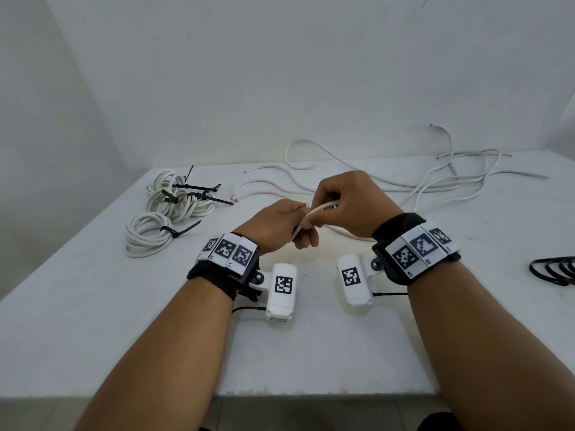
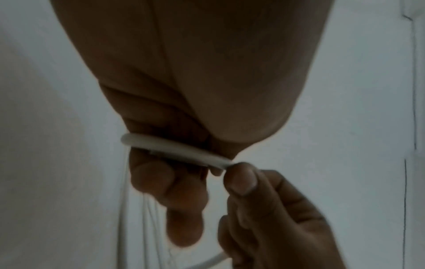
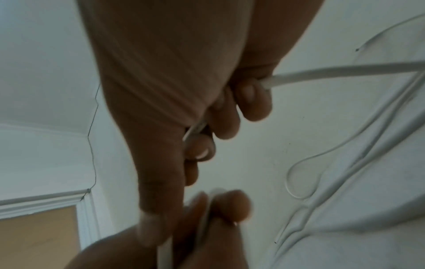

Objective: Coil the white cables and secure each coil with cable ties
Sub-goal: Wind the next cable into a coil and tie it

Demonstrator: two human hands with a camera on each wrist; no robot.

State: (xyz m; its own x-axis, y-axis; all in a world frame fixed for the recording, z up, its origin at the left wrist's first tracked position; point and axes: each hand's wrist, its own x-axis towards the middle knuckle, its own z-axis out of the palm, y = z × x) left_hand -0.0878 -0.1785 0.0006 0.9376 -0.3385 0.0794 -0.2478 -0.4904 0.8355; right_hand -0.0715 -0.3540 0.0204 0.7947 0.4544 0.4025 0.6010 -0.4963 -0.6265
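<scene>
A white cable is held just above the middle of the table, between both hands. The left hand pinches one stretch of it with fingers curled; the left wrist view shows a short bend of cable lying across those fingers. The right hand is closed around the next stretch, thumb and fingers clamped on it, and the cable runs out of that fist towards 3 o'clock. This looks like the first loop of a new coil.

At 1 to 2 o'clock the loose cables lie crossed over one another, reaching the back wall. Pulling in more length could drag a neighbour along or snag at a crossing. The cable also looks springy, so a slack pinch may let the small loop pop open.

At 10 o'clock three finished coils sit close together, each bound with a black tie. Spare ties lie at 3 o'clock, near the right edge, where a sweep of the forearm could knock them off.

Bare table lies between the hands and the near edge at 6 o'clock, which gives room to lay the growing coil down.
</scene>
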